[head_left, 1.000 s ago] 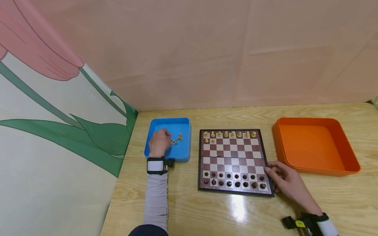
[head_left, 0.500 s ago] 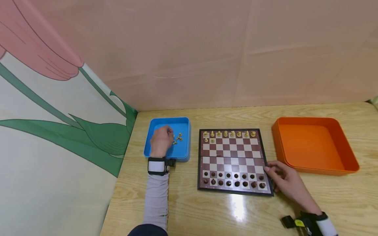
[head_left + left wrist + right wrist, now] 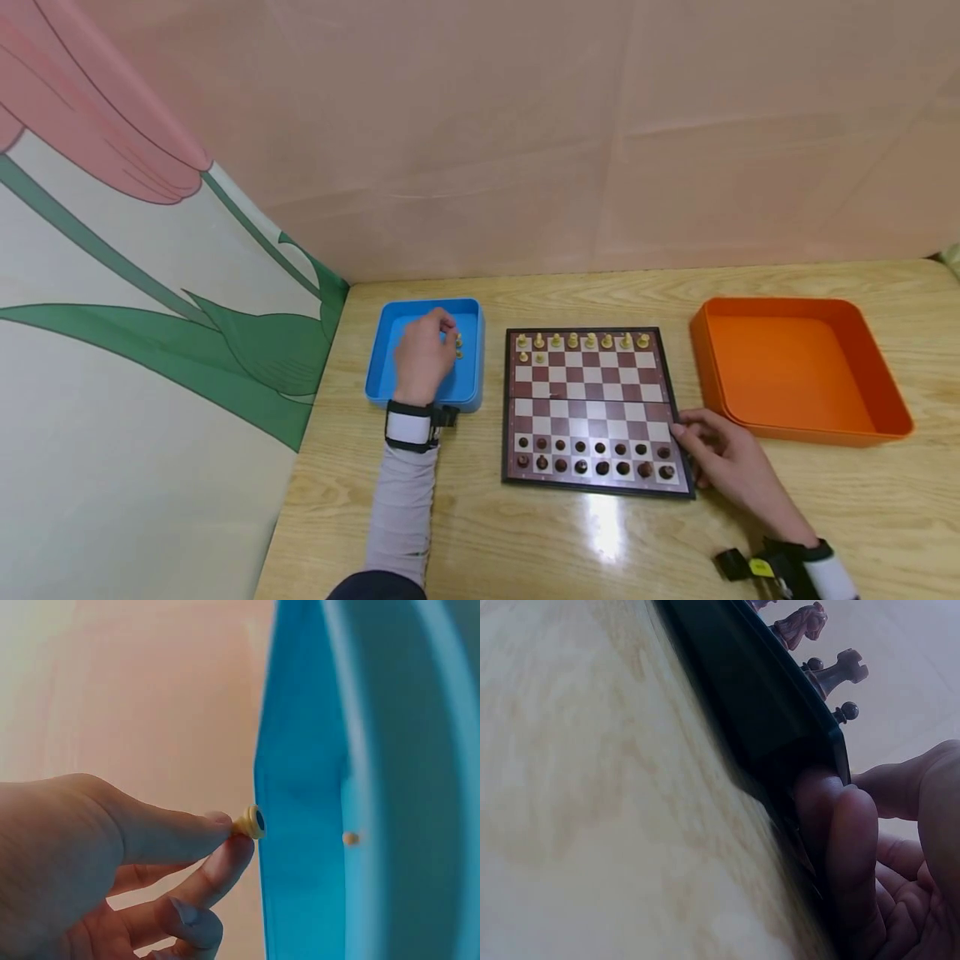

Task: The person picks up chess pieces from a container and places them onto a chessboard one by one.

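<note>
My left hand (image 3: 423,354) is over the blue box (image 3: 470,379), pinching a cream chess pawn (image 3: 248,824) between thumb and fingertip. The pawn's dark round base faces away from the fingers; its head is hidden by them. A few more cream pieces (image 3: 460,342) lie on the box floor. At the right edge of the chessboard (image 3: 592,410), my right hand (image 3: 735,468) grips the black rim, thumb on top and fingers curled at the side and underside. On the board's far side stand a row of cream pieces and two cream pawns (image 3: 540,359); two rows of dark pieces (image 3: 602,468) line the near side.
An orange box (image 3: 802,367) stands at the right, with nothing in it. The wooden table (image 3: 480,533) ends at a pinkish cloth (image 3: 525,167) behind and a printed flower panel (image 3: 150,417) at the left.
My left hand has shifted right and farther back, rising from among the pieces with a pawn now pinched. My right hand and the chessboard stay in place.
</note>
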